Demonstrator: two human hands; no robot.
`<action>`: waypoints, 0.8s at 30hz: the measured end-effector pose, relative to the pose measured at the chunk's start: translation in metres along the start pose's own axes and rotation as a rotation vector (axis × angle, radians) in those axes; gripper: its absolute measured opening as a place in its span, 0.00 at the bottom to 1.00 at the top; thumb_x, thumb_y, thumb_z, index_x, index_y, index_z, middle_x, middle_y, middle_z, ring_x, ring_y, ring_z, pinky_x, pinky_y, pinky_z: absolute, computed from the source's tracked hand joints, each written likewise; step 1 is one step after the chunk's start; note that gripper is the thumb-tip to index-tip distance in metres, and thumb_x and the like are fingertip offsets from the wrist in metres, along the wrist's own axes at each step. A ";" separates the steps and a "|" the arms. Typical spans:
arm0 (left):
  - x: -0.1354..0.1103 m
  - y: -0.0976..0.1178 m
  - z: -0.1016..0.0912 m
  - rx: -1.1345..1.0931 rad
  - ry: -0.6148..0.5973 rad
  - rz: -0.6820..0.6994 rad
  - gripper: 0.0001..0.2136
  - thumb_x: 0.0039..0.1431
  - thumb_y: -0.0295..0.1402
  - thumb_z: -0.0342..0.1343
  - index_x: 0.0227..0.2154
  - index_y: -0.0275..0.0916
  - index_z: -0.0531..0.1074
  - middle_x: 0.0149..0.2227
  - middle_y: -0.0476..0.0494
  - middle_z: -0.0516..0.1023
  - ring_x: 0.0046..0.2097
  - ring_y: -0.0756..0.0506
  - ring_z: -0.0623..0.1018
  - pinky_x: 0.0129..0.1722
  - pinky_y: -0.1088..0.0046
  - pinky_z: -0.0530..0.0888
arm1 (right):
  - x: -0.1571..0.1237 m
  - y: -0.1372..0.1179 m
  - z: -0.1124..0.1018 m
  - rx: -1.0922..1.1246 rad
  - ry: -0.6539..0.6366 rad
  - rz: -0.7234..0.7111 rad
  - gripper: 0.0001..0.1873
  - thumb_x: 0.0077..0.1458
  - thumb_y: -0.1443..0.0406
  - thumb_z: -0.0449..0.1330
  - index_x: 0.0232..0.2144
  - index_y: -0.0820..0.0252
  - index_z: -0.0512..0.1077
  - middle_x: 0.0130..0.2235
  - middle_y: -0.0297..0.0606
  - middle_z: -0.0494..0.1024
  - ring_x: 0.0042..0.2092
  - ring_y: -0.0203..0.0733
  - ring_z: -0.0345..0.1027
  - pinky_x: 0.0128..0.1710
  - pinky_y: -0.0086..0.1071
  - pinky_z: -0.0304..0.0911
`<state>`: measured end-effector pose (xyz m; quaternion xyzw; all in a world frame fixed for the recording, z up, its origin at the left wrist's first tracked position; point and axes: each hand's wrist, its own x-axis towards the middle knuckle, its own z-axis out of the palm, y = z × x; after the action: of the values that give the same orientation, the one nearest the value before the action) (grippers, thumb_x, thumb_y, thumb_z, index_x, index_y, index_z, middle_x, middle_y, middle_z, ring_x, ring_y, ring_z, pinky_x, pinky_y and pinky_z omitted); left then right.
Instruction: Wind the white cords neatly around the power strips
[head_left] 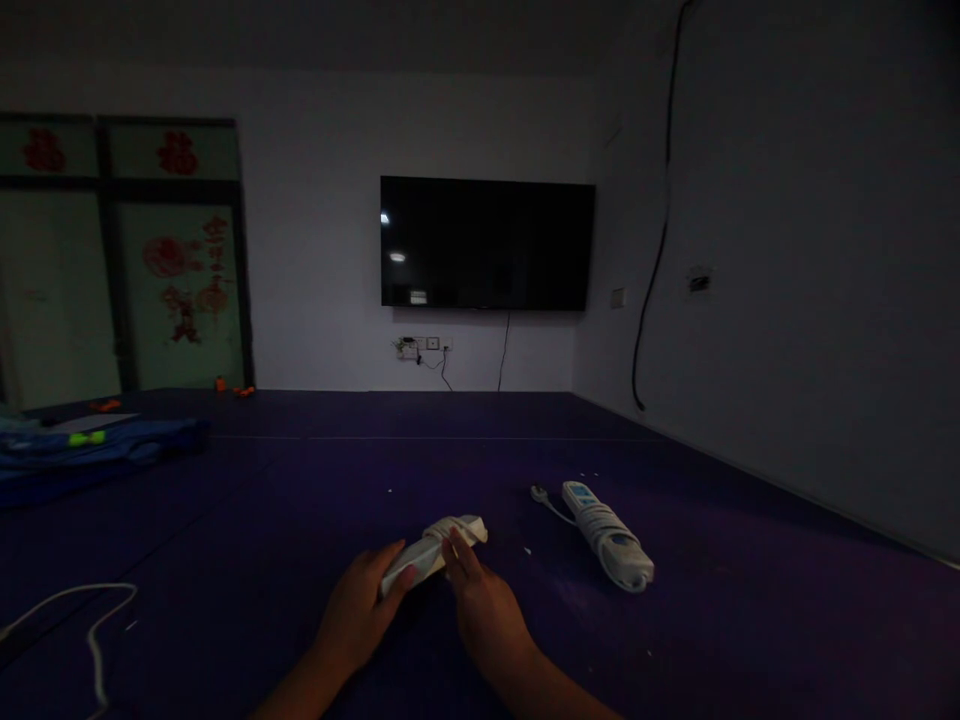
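A white power strip (409, 563) lies at an angle in front of me, its pale cord (448, 528) wound around the far end. My left hand (364, 603) grips the near end, thumb on one side and fingers on the other. At the wound part, my right hand (484, 605) has its fingers pressed together on the cord; its thumb is mostly hidden. To the right lies a second white power strip (616, 545) with its cord wrapped around the middle. Its plug (538, 494) sticks out on the left on a short length of cord.
The purple surface (300, 510) carries small white scraps. A loose white cable (94, 635) curves at lower left, with blue cloth (142, 443) beyond it. A television (487, 243) hangs on the far wall; a black cable (664, 230) runs down the right wall.
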<state>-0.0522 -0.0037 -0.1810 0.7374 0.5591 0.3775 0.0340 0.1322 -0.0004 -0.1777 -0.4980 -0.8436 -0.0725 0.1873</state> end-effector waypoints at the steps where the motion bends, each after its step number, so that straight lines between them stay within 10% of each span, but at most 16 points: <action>1: 0.001 0.000 0.000 -0.011 -0.006 -0.014 0.20 0.56 0.45 0.46 0.46 0.40 0.70 0.45 0.41 0.76 0.46 0.43 0.75 0.47 0.64 0.70 | 0.000 0.000 0.000 0.000 -0.002 0.000 0.39 0.41 0.83 0.44 0.58 0.65 0.55 0.60 0.48 0.55 0.43 0.43 0.71 0.41 0.30 0.66; 15: 0.005 0.000 0.003 -0.144 0.003 -0.055 0.19 0.50 0.41 0.53 0.45 0.39 0.69 0.44 0.40 0.77 0.44 0.43 0.76 0.44 0.67 0.72 | -0.001 0.003 0.014 0.069 0.070 -0.025 0.34 0.45 0.81 0.44 0.57 0.69 0.57 0.60 0.49 0.55 0.55 0.45 0.59 0.51 0.32 0.59; 24: 0.005 -0.015 0.015 -0.004 0.078 0.163 0.21 0.51 0.40 0.54 0.49 0.43 0.68 0.47 0.40 0.75 0.48 0.41 0.74 0.47 0.61 0.71 | -0.001 0.002 0.012 0.173 0.090 -0.007 0.31 0.47 0.80 0.45 0.55 0.70 0.61 0.59 0.49 0.59 0.59 0.45 0.51 0.56 0.35 0.52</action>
<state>-0.0546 0.0116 -0.1966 0.7651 0.4975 0.4084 -0.0173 0.1317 0.0033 -0.1896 -0.4732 -0.8391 -0.0222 0.2673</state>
